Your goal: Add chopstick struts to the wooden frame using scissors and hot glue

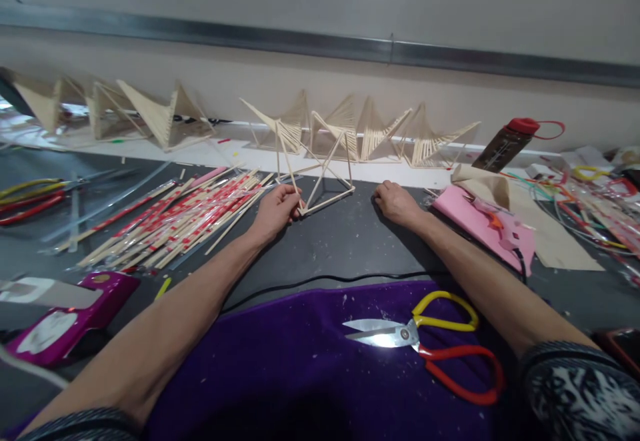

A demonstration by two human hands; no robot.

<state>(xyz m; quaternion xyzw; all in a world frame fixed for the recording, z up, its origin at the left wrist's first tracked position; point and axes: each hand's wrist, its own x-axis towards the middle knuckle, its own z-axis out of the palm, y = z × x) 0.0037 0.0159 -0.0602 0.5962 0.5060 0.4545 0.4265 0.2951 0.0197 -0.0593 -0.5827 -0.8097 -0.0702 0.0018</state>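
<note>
My left hand point(277, 211) pinches the near lower corner of an open frame of thin wooden sticks point(327, 202), which stands on the dark table. The frame's triangles rise to two peaks behind my fingers. To the right, my right hand point(397, 202) rests on the tabletop, apart from the frame, with its fingers curled in and nothing visible in them. Left of my left hand lies a pile of wooden sticks point(200, 211) in red-marked plastic wrappers. Scissors point(404, 334) with one yellow and one red handle lie partly open on purple cloth point(270, 361) in front of me.
Finished-looking stick models point(170, 118) with curved slatted surfaces line the wall. A pink glue gun point(507, 231) lies on pink sheet material at right, near a bottle point(505, 148). Pliers point(35, 194) and a magenta device point(107, 294) are at left. A black cable point(320, 280) crosses the table.
</note>
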